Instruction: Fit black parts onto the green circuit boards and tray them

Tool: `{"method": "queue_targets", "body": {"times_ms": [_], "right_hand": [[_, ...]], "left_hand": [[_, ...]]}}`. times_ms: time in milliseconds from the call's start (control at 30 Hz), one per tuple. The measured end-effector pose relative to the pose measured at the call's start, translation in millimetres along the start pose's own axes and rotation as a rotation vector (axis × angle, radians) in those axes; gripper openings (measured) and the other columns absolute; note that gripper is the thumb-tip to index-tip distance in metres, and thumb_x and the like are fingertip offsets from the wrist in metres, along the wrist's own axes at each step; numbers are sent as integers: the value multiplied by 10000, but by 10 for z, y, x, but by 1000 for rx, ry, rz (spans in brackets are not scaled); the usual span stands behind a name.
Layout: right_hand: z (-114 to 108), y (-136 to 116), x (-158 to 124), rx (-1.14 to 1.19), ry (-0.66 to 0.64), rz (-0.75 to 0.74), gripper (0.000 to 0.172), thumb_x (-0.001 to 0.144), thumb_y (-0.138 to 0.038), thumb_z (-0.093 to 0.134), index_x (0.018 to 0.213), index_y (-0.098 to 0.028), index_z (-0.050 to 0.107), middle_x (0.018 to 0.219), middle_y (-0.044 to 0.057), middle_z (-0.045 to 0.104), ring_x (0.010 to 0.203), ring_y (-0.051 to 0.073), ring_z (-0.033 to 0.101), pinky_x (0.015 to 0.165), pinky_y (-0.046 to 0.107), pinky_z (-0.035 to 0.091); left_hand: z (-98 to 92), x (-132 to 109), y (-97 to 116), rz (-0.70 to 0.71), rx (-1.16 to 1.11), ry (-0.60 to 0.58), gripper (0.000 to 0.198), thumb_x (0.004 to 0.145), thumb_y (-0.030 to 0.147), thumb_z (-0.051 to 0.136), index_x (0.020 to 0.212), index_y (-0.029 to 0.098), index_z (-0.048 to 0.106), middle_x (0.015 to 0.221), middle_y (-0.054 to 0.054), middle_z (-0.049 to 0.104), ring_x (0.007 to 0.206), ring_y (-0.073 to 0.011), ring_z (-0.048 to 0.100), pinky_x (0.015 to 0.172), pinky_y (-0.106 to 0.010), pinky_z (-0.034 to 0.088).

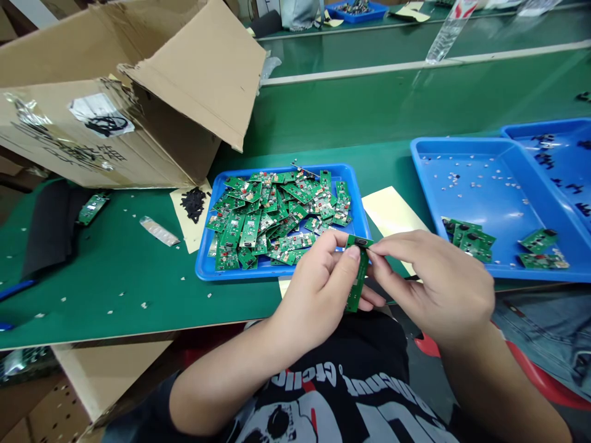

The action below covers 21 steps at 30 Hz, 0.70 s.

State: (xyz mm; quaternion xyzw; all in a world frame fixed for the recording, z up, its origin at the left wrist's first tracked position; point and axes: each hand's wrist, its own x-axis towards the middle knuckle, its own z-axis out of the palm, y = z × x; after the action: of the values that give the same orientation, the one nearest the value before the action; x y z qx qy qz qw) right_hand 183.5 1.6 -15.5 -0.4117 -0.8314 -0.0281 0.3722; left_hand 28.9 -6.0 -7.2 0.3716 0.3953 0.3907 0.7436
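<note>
A narrow green circuit board (357,286) is gripped upright between the thumb and fingers of my left hand (325,286), just in front of the table edge. Near the board's top end sits a small black part (362,242). The thumb and forefinger of my right hand (431,277) are pinched together at the top right corner of the board; whether a small piece is between them is hidden. Behind my hands, a blue tray (203,267) holds a pile of similar green boards (277,215).
Small black pieces (194,203) lie on yellow paper left of the tray. Another blue tray (484,160) at right holds several boards and tiny white bits. An open cardboard box (152,141) stands at back left, a dark cloth (50,227) before it. A plastic bottle (450,34) leans at the back.
</note>
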Motion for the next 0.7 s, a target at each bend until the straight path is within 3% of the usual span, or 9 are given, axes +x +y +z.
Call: {"method": "queue_targets", "body": {"times_ms": [367, 700], "right_hand": [[16, -11, -17, -51, 32, -13, 126, 885, -111, 585, 800, -204, 586, 710, 11, 667, 643, 132, 618, 598, 266, 457], [-10, -16, 9, -40, 38, -35, 134, 880, -98, 591, 783, -189, 584, 681, 10, 660, 620, 116, 610, 586, 245, 460]], "left_hand": [[5, 22, -34, 38, -8, -4, 127, 954, 284, 463, 862, 212, 414, 552, 70, 597, 518, -95, 685, 500, -134, 532], [6, 5, 6, 40, 0, 29, 159, 929, 322, 534, 877, 195, 454, 661, 31, 661, 560, -105, 703, 541, -157, 553]]}}
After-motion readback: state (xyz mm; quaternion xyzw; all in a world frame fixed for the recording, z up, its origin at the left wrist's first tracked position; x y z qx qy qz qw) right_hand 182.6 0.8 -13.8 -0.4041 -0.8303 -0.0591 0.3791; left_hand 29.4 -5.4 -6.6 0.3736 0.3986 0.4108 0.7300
